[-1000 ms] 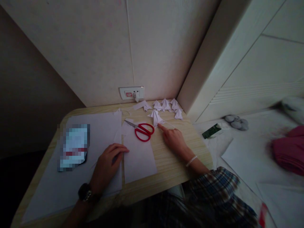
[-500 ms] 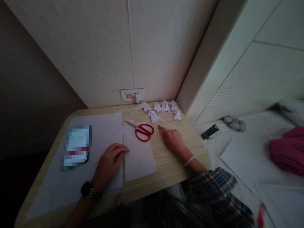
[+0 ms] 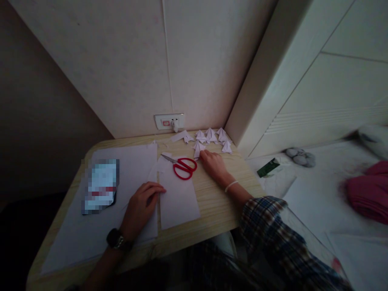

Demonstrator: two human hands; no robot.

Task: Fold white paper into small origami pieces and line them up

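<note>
My right hand (image 3: pixel 214 165) is closed with its fingertips at a folded white paper figure (image 3: pixel 198 148), the front one of a small group. Its fingertips are partly hidden, but they appear to grip the figure's right edge. My left hand (image 3: pixel 142 208) rests loosely with its fingers stretched out and the thumb apart. It lies across the edge of a large white paper sheet (image 3: pixel 133 159), fingertips reaching a smaller white sheet (image 3: pixel 178 206). Between the hands, red-handled scissors (image 3: pixel 185 169) lie partly spread on the small sheet, blades pointing to the back left.
More folded paper figures (image 3: pixel 211 136) stand along the back right of the wooden table (image 3: pixel 218 210). A blurred-out phone (image 3: pixel 100 186) lies on the large sheet. Behind is a wall socket (image 3: pixel 166 122) with a plug. A green packet (image 3: pixel 268 167) and dark pink cloth (image 3: pixel 368 192) lie at right.
My right hand has moved slightly left and back, its pointing finger now curled in at the front figure. That figure has turned more upright. My left hand stays in place.
</note>
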